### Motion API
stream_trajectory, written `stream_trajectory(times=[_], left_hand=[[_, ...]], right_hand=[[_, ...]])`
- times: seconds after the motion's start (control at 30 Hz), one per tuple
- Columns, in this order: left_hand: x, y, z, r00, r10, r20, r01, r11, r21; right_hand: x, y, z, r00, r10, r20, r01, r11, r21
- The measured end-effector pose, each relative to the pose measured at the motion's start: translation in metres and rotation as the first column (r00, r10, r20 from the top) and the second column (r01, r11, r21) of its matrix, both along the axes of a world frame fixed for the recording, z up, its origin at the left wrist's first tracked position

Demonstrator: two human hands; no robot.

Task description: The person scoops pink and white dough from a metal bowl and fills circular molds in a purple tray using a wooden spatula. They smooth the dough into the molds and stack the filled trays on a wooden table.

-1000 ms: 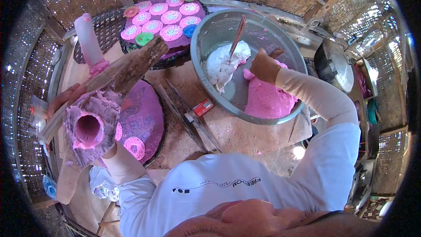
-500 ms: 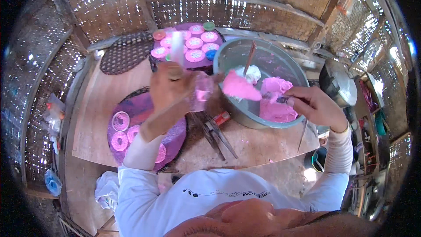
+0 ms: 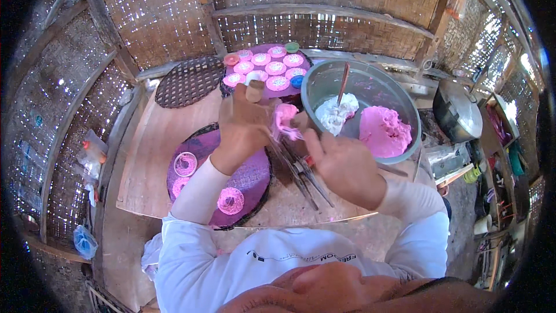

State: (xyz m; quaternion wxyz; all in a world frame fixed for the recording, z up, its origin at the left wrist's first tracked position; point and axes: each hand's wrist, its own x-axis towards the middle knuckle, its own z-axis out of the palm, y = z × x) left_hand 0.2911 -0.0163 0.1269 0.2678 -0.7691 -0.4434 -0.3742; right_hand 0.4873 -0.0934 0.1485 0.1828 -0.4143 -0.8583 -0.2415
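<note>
My left hand (image 3: 243, 130), slightly blurred, grips a wooden press (image 3: 255, 90) above the table's middle, with pink dough (image 3: 285, 116) at the press's open end. My right hand (image 3: 341, 165) is closed just right of that dough, its fingers reaching toward it; what they hold is hidden or blurred. The grey basin (image 3: 310, 87) behind my right hand holds a white mass (image 3: 333, 113) with an upright stick (image 3: 345, 78) and a pink mass (image 3: 383, 133). Below the press lie long dark sticks (image 3: 315, 191). A round purple board (image 3: 202, 197) with pink rings lies left.
The plywood table (image 3: 145, 168) carries a woven tray (image 3: 182, 81) at back left and another board (image 3: 255, 55) with several patterned discs and small coloured moulds. A lidded pot (image 3: 454, 113) and shelves (image 3: 504, 156) stand right. Woven walls (image 3: 156, 6) surround the workspace.
The view has tilted up. The press has swung from the far left to the middle. My right hand has left the basin and moved down-left to the press's open end, where pink dough now sits.
</note>
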Motion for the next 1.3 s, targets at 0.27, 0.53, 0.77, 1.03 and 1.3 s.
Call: stream_trajectory(times=[0.27,0.53,0.77,1.03,1.3], left_hand=[[-0.006,0.025,-0.025,0.752,-0.286,0.594,0.169,0.954,0.246],[0.027,0.038,-0.041,-0.275,-0.339,0.900,0.554,0.709,0.436],[-0.015,0.045,-0.042,0.705,-0.068,0.706,0.165,0.984,-0.070],[-0.054,-0.001,0.003,-0.128,-0.323,0.938,0.691,0.649,0.318],[-0.035,0.025,-0.014,-0.833,-0.218,0.509,0.535,-0.552,0.639]], right_hand=[[0.017,0.005,-0.015,0.786,-0.048,-0.616,-0.015,0.995,-0.098],[-0.002,0.002,-0.056,0.672,0.020,-0.740,-0.169,0.977,-0.127],[0.063,-0.013,-0.036,0.808,-0.148,-0.571,-0.171,0.867,-0.468],[0.201,0.072,-0.068,0.781,-0.611,0.130,0.622,0.779,-0.080],[-0.087,0.017,-0.065,0.002,-0.522,-0.853,-0.971,-0.206,0.124]])
